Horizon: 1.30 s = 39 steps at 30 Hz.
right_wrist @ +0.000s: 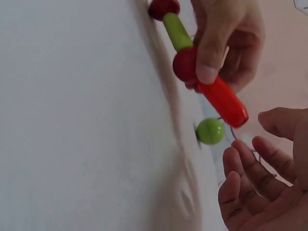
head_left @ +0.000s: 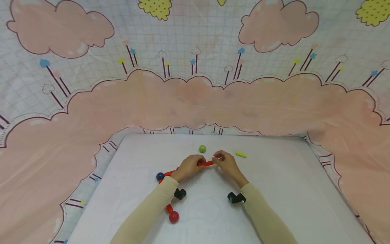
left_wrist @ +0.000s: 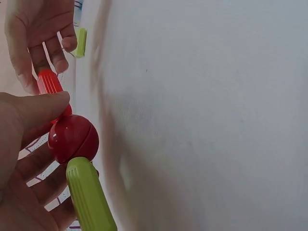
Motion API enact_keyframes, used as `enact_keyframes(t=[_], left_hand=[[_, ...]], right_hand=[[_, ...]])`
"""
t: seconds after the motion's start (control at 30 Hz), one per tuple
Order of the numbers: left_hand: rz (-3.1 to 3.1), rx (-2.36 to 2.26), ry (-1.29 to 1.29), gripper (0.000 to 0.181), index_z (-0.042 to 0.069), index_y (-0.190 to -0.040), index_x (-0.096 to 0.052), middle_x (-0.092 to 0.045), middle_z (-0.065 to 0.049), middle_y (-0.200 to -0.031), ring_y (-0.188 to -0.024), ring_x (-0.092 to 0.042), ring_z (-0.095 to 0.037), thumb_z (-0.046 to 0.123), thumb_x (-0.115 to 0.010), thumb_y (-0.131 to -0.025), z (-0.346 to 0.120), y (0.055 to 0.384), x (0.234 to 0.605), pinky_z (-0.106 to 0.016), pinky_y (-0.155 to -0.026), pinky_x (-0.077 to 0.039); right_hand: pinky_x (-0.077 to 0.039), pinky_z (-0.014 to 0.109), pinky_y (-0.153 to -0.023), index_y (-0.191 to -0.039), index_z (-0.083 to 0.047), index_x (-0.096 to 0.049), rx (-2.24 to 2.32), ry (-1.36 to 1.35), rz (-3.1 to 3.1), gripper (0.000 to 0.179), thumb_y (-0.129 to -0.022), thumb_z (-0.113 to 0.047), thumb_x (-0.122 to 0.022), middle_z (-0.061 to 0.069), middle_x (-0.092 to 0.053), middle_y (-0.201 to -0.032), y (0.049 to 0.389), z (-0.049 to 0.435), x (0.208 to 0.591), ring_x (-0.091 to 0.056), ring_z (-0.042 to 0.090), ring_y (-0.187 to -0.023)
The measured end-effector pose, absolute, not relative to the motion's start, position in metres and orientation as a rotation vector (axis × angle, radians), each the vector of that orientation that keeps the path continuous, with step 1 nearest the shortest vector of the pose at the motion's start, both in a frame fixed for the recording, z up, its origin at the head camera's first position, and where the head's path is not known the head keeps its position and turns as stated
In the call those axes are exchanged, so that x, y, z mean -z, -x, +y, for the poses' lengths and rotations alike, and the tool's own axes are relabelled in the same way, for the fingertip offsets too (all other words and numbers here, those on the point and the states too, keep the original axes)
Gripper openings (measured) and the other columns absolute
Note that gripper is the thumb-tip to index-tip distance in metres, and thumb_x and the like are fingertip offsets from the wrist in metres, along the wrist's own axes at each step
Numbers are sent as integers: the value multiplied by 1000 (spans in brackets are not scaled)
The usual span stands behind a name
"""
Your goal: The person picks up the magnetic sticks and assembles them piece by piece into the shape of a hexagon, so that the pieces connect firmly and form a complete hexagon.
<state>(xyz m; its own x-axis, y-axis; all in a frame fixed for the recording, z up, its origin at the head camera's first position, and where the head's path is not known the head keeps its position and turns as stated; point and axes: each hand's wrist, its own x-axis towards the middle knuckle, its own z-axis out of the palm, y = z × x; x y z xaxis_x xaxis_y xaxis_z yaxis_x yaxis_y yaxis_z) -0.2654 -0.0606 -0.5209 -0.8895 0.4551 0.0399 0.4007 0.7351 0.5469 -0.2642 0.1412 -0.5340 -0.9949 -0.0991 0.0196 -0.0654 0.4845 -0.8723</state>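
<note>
My left hand (head_left: 190,166) pinches a red rod (head_left: 208,163) between thumb and fingers, near where it joins a red ball (left_wrist: 72,138). A yellow-green rod (left_wrist: 90,195) runs from that ball to another red ball (right_wrist: 163,8), seen in the right wrist view. The red rod's other end is free and points toward my right hand (head_left: 226,164). That hand has loosely bent fingers and holds nothing; in the right wrist view a small gap separates it from the rod's tip. A green ball (head_left: 202,148) lies on the table just beyond the hands.
A loose yellow-green rod (head_left: 241,154) lies behind my right hand. Left of my left forearm, a blue ball (head_left: 160,176) joins red rods (head_left: 169,173); a red ball (head_left: 174,217) ends a rod nearer me. My forearm partly covers these. The white table (head_left: 289,189) meets a patterned cloth.
</note>
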Motion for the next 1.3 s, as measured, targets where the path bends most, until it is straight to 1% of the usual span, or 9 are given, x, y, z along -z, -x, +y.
enact_keyframes(t=[0.23,0.37,0.57,0.8,1.0,1.17,1.3], left_hand=[[2833,-883,-667,21,14,-108,-69,-66,0,-94,-84,-55,-15,18,-74,-88,-66,265,520,-33,-80,-48],[2830,-889,-672,21,13,-108,-69,-65,1,-92,-82,-54,-14,17,-73,-88,-66,266,519,-30,-77,-47],[2823,-897,-698,19,13,-107,-68,-64,2,-89,-78,-53,-12,16,-72,-89,-65,266,520,-27,-71,-45],[2819,-917,-736,19,15,-107,-69,-66,2,-93,-83,-54,-13,16,-73,-88,-65,262,518,-30,-80,-47],[2823,-909,-747,19,16,-107,-69,-65,2,-93,-83,-54,-14,17,-73,-88,-67,261,514,-30,-79,-46],[2815,-916,-742,18,15,-105,-68,-65,2,-90,-80,-53,-13,16,-72,-88,-69,263,516,-28,-75,-46],[2815,-917,-738,17,13,-105,-68,-63,2,-88,-77,-53,-12,17,-72,-88,-71,264,516,-26,-70,-45]], right_hand=[[-54,29,-72,-110,-7,-64,1547,135,2706,21,-92,-17,-68,10,-68,-106,286,140,536,-66,22,-94],[-55,30,-78,-113,-7,-63,1514,158,2715,25,-91,-16,-69,10,-66,-109,298,133,540,-66,22,-97],[-55,36,-85,-120,-7,-63,1515,190,2715,31,-90,-14,-70,13,-66,-112,307,122,541,-65,25,-100],[-54,39,-88,-127,-7,-62,1441,240,2770,40,-89,-15,-71,14,-68,-118,316,109,539,-66,25,-100],[-54,39,-89,-123,-8,-64,1390,197,2798,35,-90,-17,-70,12,-69,-117,322,101,542,-65,24,-100],[-53,39,-86,-119,-7,-65,1399,193,2800,32,-90,-18,-71,12,-70,-113,323,99,547,-65,24,-98],[-53,39,-87,-119,-7,-65,1426,199,2785,31,-91,-19,-70,12,-70,-113,322,98,548,-65,25,-99]])
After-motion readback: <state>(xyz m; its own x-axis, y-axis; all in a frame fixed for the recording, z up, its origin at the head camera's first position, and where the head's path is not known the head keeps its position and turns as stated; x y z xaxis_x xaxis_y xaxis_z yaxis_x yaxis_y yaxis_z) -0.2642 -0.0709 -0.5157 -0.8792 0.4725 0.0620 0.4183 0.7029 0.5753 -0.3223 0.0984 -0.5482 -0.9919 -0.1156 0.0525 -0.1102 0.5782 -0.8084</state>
